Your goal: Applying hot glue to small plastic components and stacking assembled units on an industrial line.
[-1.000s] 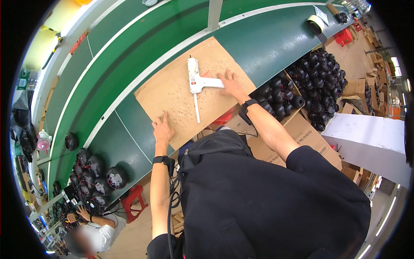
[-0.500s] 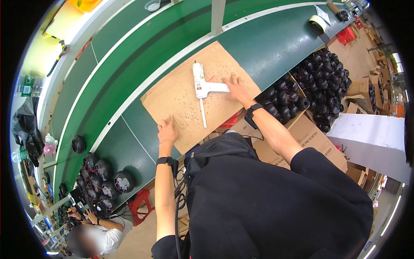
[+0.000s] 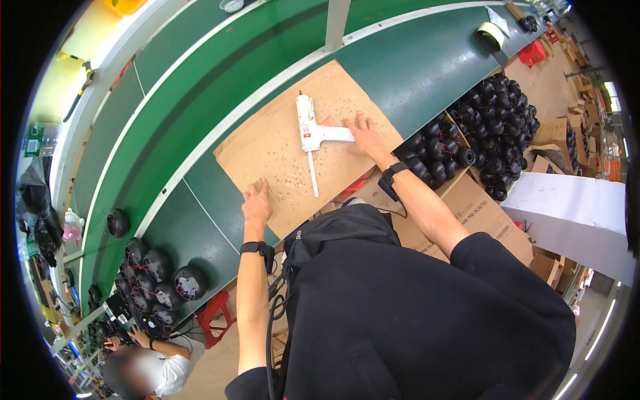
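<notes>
A white hot glue gun [image 3: 309,128] lies on a brown cardboard sheet [image 3: 267,147] dotted with small spots. Its nozzle faces the far side, and a white glue stick [image 3: 313,175] sticks out of its rear toward me. My left hand [image 3: 255,202] rests on the near left edge of the sheet, fingers stretched out and holding nothing. On the right part of the sheet lies my right hand [image 3: 367,137], open with fingers spread, right at the end of the gun's handle. Whether it touches the handle I cannot tell.
The sheet lies on a green workbench [image 3: 400,63] beside a green conveyor belt [image 3: 167,127]. Black round housings [image 3: 157,267] stand at the left; many more black parts [image 3: 493,127] fill boxes at the right. A tape roll [image 3: 490,37] sits far right. A co-worker [image 3: 170,367] works lower left.
The whole view has shifted slightly. Both hands stay on the cardboard sheet, and the glue gun lies as before.
</notes>
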Demonstrator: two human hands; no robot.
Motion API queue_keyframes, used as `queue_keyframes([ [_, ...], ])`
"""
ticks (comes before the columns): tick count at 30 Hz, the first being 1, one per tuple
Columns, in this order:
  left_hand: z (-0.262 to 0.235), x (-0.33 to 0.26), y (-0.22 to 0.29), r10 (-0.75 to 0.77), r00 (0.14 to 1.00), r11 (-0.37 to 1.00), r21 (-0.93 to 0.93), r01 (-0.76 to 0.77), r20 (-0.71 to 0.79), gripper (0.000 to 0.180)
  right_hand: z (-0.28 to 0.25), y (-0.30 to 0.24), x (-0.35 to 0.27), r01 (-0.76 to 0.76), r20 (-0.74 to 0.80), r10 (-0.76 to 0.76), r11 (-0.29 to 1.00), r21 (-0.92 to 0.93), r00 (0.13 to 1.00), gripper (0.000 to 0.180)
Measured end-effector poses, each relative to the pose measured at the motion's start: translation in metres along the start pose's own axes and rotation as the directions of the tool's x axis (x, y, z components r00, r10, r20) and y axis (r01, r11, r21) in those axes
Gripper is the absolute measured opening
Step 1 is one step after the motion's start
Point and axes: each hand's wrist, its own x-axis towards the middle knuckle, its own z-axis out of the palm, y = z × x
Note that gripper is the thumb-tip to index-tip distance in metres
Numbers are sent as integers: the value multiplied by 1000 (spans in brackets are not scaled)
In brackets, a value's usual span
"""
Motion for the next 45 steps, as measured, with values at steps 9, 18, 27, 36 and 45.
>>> queue_keyframes([
  [9,-4,6,3,-3,999,999,44,0,50,82,2,2,2,65,-25,-65,998,5,998,106],
  [18,-2,8,-22,-124,988,904,-421,75,-89,57,2,-1,0,55,-5,-56,997,-52,998,100],
  [27,-5,27,-1,-474,876,726,-602,332,-88,36,12,10,10,52,-48,-53,998,-26,997,108],
  [36,-2,46,-20,-438,898,715,-592,371,34,38,2,2,-1,49,-33,-50,999,-12,998,106],
  [45,-10,55,-19,-420,907,777,-528,343,-28,43,1,4,-2,45,-50,-44,999,18,998,106],
])
